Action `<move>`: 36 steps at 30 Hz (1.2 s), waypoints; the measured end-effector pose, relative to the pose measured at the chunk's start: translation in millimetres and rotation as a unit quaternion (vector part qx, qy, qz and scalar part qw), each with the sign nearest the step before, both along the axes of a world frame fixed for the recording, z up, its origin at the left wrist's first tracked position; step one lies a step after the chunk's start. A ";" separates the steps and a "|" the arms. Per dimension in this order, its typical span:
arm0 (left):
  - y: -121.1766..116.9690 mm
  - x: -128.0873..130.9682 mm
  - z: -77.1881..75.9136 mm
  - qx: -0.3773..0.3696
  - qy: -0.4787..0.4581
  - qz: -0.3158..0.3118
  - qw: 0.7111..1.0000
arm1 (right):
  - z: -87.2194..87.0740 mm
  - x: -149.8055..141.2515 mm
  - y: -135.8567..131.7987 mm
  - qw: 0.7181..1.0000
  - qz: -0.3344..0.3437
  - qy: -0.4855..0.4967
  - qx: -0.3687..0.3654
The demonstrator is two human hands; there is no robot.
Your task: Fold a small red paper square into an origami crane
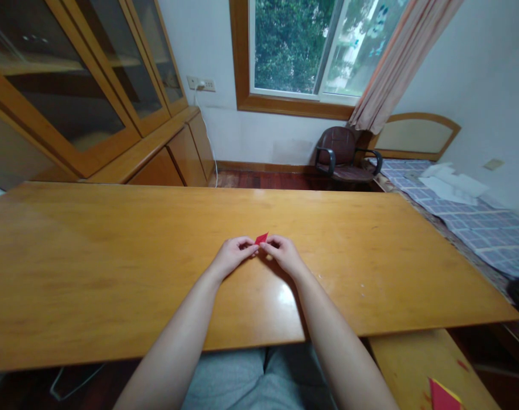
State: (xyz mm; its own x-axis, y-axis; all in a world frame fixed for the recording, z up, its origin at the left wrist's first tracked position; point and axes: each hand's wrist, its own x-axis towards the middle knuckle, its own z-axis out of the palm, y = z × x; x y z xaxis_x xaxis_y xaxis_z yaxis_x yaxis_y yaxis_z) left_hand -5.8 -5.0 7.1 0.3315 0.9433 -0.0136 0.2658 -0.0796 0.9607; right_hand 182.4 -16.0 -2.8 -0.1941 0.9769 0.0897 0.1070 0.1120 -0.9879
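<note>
A small piece of folded red paper is held between my two hands, just above the middle of the wooden table. My left hand pinches its left lower edge between thumb and fingers. On the other side, my right hand grips the right lower edge the same way. The thumbs nearly meet in front of the paper. My fingers cover part of the paper's sides, so its full folded shape is hidden.
At the lower right, a red item with a yellow edge lies on a lower wooden surface. Beyond the table stand a brown armchair, a glass-door cabinet and a bed with a checked cover.
</note>
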 end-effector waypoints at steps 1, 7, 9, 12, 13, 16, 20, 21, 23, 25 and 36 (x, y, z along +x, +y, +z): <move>-0.2 0.1 0.3 -0.001 0.001 0.001 1.000 | -0.5 -0.2 0.0 1.000 -0.002 -0.002 0.001; 0.6 0.5 -1.8 0.012 0.005 0.007 1.000 | -2.3 -0.1 0.1 1.000 -0.005 -0.007 0.007; 0.8 0.3 -1.9 0.016 0.007 0.013 1.000 | -0.9 0.3 0.0 1.000 -0.011 -0.007 0.004; 0.6 0.0 -0.4 0.015 0.006 0.021 1.000 | 1.3 0.9 0.4 0.999 -0.032 0.000 0.005; 0.5 0.0 0.1 0.013 0.006 0.022 1.000 | 1.5 1.1 0.7 0.999 -0.036 0.003 0.006; 0.3 -0.8 0.7 0.009 0.005 0.020 1.000 | 0.5 1.4 1.5 0.999 -0.037 0.006 0.008; 0.5 -3.0 -0.9 0.001 -0.038 0.009 0.999 | -1.8 1.4 2.1 0.999 -0.040 0.020 -0.002; 0.6 -3.5 -1.3 -0.002 -0.050 0.006 0.999 | -2.0 1.4 2.1 0.999 -0.040 0.023 -0.005; 0.6 -4.0 -1.3 -0.007 -0.058 0.004 0.998 | -1.7 1.5 1.9 0.999 -0.037 0.025 -0.007; 0.6 -3.7 -0.8 -0.005 -0.048 0.003 0.999 | -1.1 1.8 1.6 0.999 -0.030 0.023 -0.002; 1.5 -3.4 -4.9 0.007 -0.026 0.011 1.000 | -6.0 2.0 2.4 1.000 -0.008 0.022 0.009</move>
